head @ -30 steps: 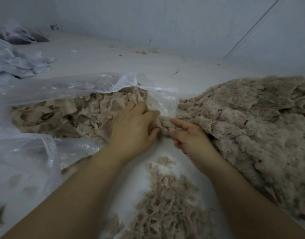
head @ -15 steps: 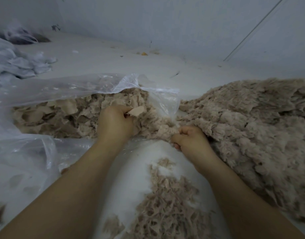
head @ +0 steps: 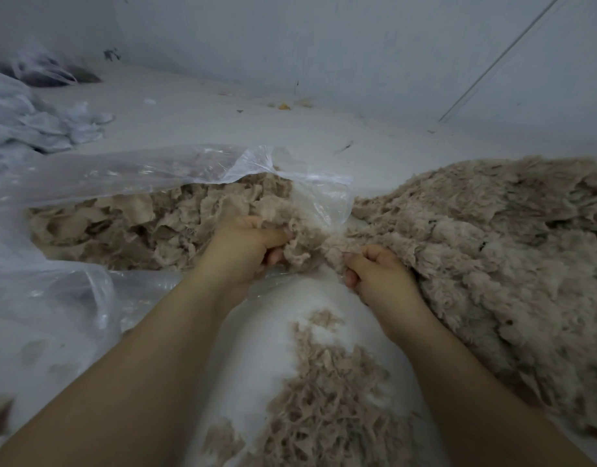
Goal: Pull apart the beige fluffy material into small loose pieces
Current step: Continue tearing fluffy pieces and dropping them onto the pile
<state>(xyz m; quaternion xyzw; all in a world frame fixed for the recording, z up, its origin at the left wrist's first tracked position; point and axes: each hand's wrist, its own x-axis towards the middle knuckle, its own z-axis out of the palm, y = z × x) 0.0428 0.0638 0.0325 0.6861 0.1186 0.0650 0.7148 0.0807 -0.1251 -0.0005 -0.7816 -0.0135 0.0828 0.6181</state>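
A strip of the beige fluffy material — heaped at the right — is gripped by both fists: the left hand is curled round it at the mouth of the clear plastic bag, the right hand just beside. Torn pieces are scattered on the white surface between the forearms — more are seen inside the bag.

Left hand has closed on beige fluffy material, nearer right hand
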